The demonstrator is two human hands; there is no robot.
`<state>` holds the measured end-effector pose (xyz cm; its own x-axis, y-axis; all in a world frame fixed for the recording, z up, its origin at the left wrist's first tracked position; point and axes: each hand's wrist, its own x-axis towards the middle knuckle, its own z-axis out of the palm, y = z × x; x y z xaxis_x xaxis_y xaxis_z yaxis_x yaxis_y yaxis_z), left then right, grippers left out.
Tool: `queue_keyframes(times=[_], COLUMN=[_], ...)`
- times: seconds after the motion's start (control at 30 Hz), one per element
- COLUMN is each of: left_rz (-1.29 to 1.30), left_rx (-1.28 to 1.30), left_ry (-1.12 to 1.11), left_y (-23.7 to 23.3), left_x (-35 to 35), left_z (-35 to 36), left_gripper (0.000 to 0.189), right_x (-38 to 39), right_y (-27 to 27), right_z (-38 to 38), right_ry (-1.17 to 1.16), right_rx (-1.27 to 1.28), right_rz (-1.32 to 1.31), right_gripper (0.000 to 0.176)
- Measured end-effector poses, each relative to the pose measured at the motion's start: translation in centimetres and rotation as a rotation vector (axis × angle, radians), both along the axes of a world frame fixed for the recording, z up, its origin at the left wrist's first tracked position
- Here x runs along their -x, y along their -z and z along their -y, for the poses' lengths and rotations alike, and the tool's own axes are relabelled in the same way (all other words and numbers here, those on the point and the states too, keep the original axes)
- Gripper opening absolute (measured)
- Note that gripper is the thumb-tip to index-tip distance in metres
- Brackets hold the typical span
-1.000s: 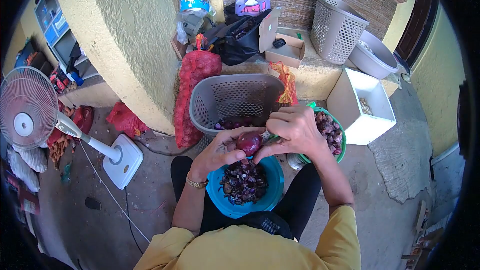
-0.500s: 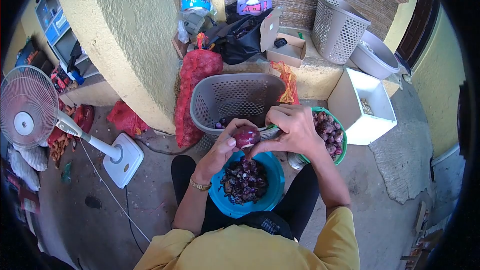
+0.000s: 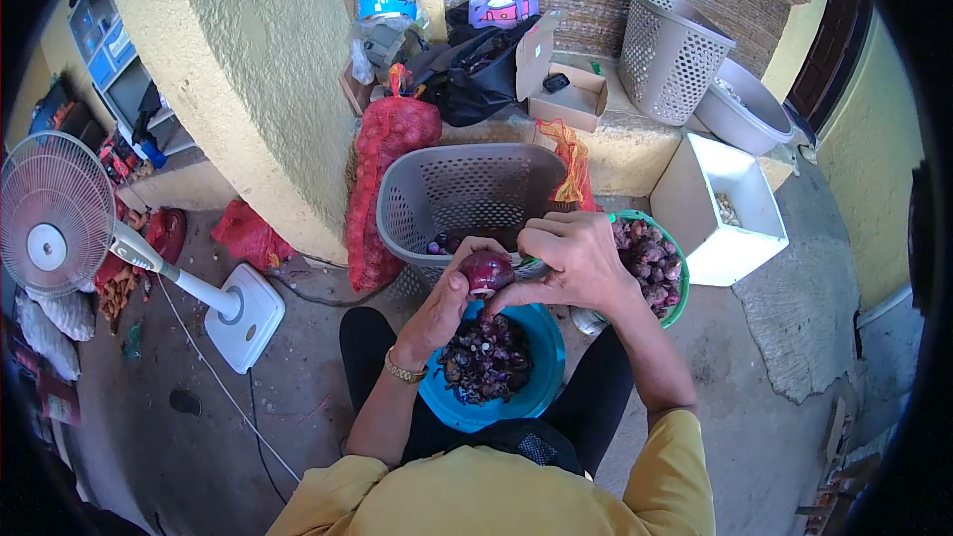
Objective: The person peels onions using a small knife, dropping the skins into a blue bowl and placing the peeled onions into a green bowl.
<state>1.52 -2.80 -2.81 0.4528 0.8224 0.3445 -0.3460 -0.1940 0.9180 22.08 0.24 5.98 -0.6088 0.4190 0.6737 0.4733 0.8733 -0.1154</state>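
One onion (image 3: pixel 487 270); pale end toward basin (image 3: pixel 548 349); axis unclear; left fingers (image 3: pixel 456 285) clasp it; right fingers (image 3: pixel 543 244) curled, hold unclear

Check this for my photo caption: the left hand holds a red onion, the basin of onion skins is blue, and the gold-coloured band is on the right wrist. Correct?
Not quite: the head view shows the gold-coloured band on the left wrist, not the right. The left hand does hold a red onion, and the basin of onion skins is blue.
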Motion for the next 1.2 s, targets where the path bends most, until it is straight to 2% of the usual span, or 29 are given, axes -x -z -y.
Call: queue_keyframes(times=[0.33, 0.4, 0.5, 0.6, 0.67, 0.8, 0.9, 1.03, 1.2], left_rz=[-0.048, -0.053, -0.105, -0.109, -0.105, -0.141, -0.24, -0.261, -0.249], left_rx=[0.001, -0.009, -0.054, -0.074, -0.129, -0.071, -0.028, -0.036, -0.038], left_ry=[-0.04, -0.055, -0.161, -0.129, -0.224, -0.217, -0.225, -0.241, -0.246], left_y=[-0.2, -0.4, -0.8, -0.4, -0.4, -0.6, -0.9, -1.1, -1.9], left_x=[-0.1, -0.3, -0.7, -0.5, -0.9, -0.5, -0.1, -0.3, -0.4], left_z=[0.1, 0.2, 0.3, -0.1, -0.1, 0.2, 0.2, 0.5, 0.4], left_gripper=[0.083, 0.083, 0.086, 0.08, 0.076, 0.073, 0.081, 0.076, 0.07], right_x=[-0.2, 0.0, -0.1, 0.1, -0.1, -0.1, -0.3, 0.0, -0.5], right_y=[0.5, 0.0, -0.7, -0.5, -0.2, 0.7, 1.1, 0.2, 1.3], right_z=[-0.1, -0.1, 0.2, 0.0, -0.1, -0.3, -0.4, -0.5, -0.8], right_ry=[0.016, -0.013, 0.011, -0.007, 0.002, 0.008, 0.009, 0.003, 0.045], right_rx=[-0.022, -0.087, -0.084, -0.106, -0.117, -0.16, -0.128, -0.147, -0.208], right_rz=[0.07, -0.04, 0.028, 0.023, 0.036, 0.045, 0.018, -0.048, 0.074], right_gripper=[0.061, 0.061, 0.062, 0.061, 0.061, 0.06, 0.061, 0.06, 0.062])
